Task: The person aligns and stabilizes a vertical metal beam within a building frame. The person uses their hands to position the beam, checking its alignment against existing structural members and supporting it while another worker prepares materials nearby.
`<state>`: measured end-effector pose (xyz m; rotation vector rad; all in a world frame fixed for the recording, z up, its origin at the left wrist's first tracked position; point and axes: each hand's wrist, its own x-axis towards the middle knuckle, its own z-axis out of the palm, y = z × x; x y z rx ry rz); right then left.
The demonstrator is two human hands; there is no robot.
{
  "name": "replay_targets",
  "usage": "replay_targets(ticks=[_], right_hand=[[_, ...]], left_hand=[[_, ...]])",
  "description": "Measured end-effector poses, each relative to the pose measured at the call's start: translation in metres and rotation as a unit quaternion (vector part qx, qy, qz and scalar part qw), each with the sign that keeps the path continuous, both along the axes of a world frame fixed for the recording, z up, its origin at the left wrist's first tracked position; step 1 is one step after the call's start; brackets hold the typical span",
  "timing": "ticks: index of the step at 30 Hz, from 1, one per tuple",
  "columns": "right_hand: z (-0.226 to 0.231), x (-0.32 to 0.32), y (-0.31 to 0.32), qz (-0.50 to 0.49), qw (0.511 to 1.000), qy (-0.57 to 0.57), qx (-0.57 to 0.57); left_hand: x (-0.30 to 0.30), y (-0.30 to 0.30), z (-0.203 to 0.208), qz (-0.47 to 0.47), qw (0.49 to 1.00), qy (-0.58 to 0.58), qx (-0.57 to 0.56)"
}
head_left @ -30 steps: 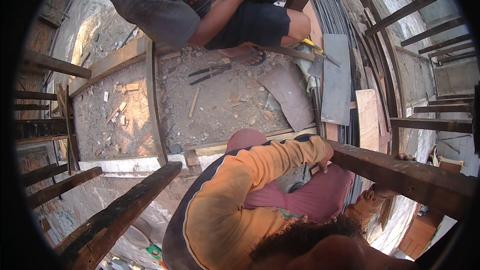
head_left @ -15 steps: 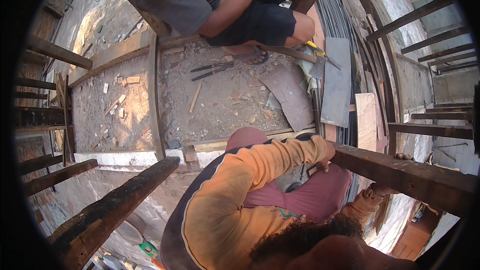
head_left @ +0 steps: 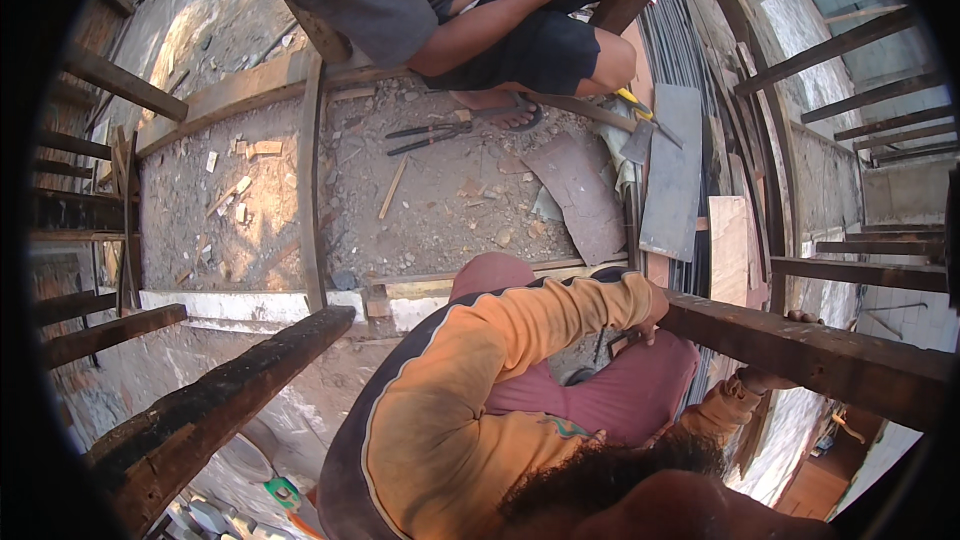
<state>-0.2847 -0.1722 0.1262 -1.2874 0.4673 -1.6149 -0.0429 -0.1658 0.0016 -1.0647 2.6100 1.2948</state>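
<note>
A thick dark wooden beam (head_left: 800,345) runs from in front of me out to the right. My left hand (head_left: 652,318), in an orange sleeve, is closed about the beam's near end, its fingers curled downward. Close to those fingertips is a small brown piece (head_left: 624,342) too hidden to name. Farther along, my right hand (head_left: 768,380) grips the beam from the near side, with fingertips showing over its far edge. My legs in dull red trousers (head_left: 590,405) are folded beneath my arms.
Across from me sits a co-worker (head_left: 400,10) holding something red. Pincers (head_left: 430,134) and a hatchet (head_left: 638,140) lie on the rubble floor, beside a grey board (head_left: 672,175) and dark rods (head_left: 672,35). Another dark beam (head_left: 220,410) juts in at left, near a green-handled tool (head_left: 283,492).
My view has shifted slightly. Both my hands stay on the beam in nearly the same places. The co-worker's hand with the red thing has moved a little.
</note>
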Motion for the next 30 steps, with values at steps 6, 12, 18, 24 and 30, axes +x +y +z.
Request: replay_targets(ticks=[6, 12, 18, 24, 30], right_hand=[[-0.008, 0.0, -0.002, -0.16, 0.979, 0.115, -0.056], [-0.004, 0.004, 0.0, -0.147, 0.984, 0.096, -0.037], [-0.004, 0.002, -0.002, -0.074, 0.996, 0.037, -0.035], [-0.003, 0.007, 0.001, -0.133, 0.985, 0.098, -0.049], [-0.003, 0.011, 0.001, -0.179, 0.971, 0.146, -0.062]], left_hand=[[0.007, 0.0, 0.006, -0.005, 1.0, 0.018, -0.005], [0.006, 0.001, 0.006, 0.0, 1.0, 0.011, 0.002], [0.001, 0.001, 0.002, 0.005, 1.0, -0.004, -0.003], [0.004, 0.0, 0.006, -0.003, 1.0, 0.006, -0.001], [0.005, 0.0, 0.005, -0.009, 0.999, 0.027, -0.015]])
